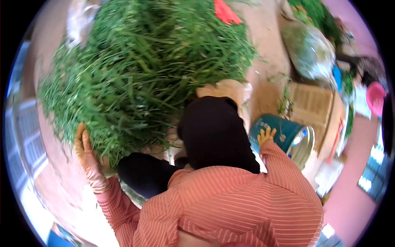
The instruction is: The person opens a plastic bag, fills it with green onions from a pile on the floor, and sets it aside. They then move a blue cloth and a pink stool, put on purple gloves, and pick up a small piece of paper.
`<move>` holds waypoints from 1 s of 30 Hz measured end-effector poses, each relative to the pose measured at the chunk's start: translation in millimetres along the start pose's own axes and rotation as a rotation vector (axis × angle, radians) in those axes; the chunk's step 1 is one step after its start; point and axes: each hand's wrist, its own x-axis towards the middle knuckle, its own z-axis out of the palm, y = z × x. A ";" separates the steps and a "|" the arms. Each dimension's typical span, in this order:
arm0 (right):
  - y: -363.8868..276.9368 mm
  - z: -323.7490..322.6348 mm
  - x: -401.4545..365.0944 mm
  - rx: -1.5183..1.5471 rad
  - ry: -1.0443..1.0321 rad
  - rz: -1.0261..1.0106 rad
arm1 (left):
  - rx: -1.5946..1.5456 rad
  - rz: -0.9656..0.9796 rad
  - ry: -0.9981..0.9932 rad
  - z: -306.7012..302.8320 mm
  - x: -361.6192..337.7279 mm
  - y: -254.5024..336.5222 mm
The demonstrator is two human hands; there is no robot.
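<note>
A large heap of long green grass-like leaves (140,66) spreads over the floor in front of my black-trousered knees. My left hand (89,158), in a yellowish, stained glove, stands at the heap's near left edge. Its fingers are stretched out beside the leaves, holding nothing. On the right, my gloved right hand (266,136) rests with spread fingers against a teal cylindrical bucket (273,124) lying on its side, its round pale end facing right. Whether the palm presses on the bucket is hidden.
A clear plastic bag of greens (308,51) and a brown box (311,101) lie to the right. Beyond them is a pink basin (375,99). A red strip (226,12) lies at the heap's far edge, and a whitish plastic bag (80,22) at far left.
</note>
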 end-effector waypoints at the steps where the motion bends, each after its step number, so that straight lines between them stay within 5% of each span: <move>1: 2.4 -10.7 4.3 0.055 -0.064 0.006 | 0.103 0.019 0.019 -15.0 1.1 -4.4; 3: 11.0 -52.1 7.8 0.066 -0.104 0.000 | 0.021 0.014 0.103 -32.5 -5.5 -11.7; 5: 23.3 -109.3 8.7 0.385 -0.007 -0.062 | -0.082 -0.121 0.205 -39.4 -14.5 -10.8; 7: 39.5 -130.1 105.6 0.361 0.339 -0.218 | -0.127 -0.268 0.266 -46.1 -23.4 -17.1; 8: 39.6 -180.0 75.3 0.542 0.728 -0.321 | -0.141 -0.278 0.300 -46.8 -28.4 -21.1; 9: 34.3 -230.6 61.6 0.665 0.841 -0.415 | -0.130 -0.189 0.297 -50.4 -31.1 -34.9; 10: 24.0 -273.8 37.3 0.664 1.162 -0.497 | -0.155 -0.177 0.320 -51.6 -35.4 -41.6; 12: 3.5 -357.0 -8.3 0.660 1.318 -0.756 | -0.189 -0.215 0.363 -49.5 -44.6 -42.6; 16: -60.8 -475.0 -53.4 0.565 1.197 -1.042 | -0.257 -0.358 0.374 -39.3 -54.7 -47.4; 20: -136.0 -545.0 -67.9 0.510 0.770 -0.956 | -0.229 -0.556 0.303 -25.1 -41.5 -92.1; 25: -196.1 -574.6 -58.4 0.524 0.655 -0.847 | -0.134 -0.663 0.325 -1.6 -15.4 -120.7; 30: -213.6 -575.0 -56.3 0.681 0.483 -0.839 | -0.415 -0.788 0.464 29.9 14.7 -141.0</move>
